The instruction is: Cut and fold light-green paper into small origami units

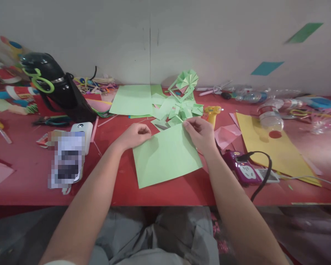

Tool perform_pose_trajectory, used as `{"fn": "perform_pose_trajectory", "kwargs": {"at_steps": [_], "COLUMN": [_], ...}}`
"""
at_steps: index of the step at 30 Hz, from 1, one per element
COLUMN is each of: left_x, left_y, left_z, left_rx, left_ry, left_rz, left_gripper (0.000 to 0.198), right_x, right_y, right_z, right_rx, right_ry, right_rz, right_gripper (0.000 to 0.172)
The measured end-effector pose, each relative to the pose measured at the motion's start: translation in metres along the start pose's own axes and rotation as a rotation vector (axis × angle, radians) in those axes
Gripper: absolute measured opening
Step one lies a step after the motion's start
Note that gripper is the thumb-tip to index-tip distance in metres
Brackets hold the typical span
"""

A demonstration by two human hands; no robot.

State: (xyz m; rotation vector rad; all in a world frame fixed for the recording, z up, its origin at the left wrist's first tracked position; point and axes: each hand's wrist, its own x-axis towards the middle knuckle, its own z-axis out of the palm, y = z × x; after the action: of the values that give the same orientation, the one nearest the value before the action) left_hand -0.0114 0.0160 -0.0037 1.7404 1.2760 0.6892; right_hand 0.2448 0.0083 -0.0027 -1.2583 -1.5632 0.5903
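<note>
A light green paper sheet (165,156) lies on the red table (30,180) in front of me. My left hand (134,135) is closed, fingers curled at the sheet's far left corner. My right hand (200,133) pinches the sheet's far right corner. Just beyond the hands sits a pile of folded green paper pieces (179,106) with a fan-shaped green paper model (185,82) on top.
A larger green sheet (132,99) lies further back. A yellow sheet (267,141), a plastic bottle (269,117) and pink paper (226,134) are on the right. A purple device with a black cable (244,169) is near my right forearm. A black bag (57,90) and a phone (67,160) are left.
</note>
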Motion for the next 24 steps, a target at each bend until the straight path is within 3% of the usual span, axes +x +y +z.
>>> {"fn": "perform_pose_trajectory", "kwargs": {"at_steps": [8,15,24], "left_x": [0.001,0.001,-0.001], "left_y": [0.013,0.010,-0.001], "left_z": [0.012,0.008,-0.007], "left_rx": [-0.035,0.013,0.096], "left_ry": [-0.024,0.004,0.052], "left_rz": [0.112,0.058,-0.037], "left_gripper": [0.008,0.013,0.010], "right_x": [-0.014,-0.011,-0.004], "right_y": [-0.005,-0.001,0.001], "right_z": [0.025,0.023,0.009], "right_rx": [0.040,-0.030,-0.051], "right_ry": [-0.164,-0.047,0.082], "right_rz": [-0.082,-0.222,-0.232], "right_gripper": [0.019,0.014,0.014]}}
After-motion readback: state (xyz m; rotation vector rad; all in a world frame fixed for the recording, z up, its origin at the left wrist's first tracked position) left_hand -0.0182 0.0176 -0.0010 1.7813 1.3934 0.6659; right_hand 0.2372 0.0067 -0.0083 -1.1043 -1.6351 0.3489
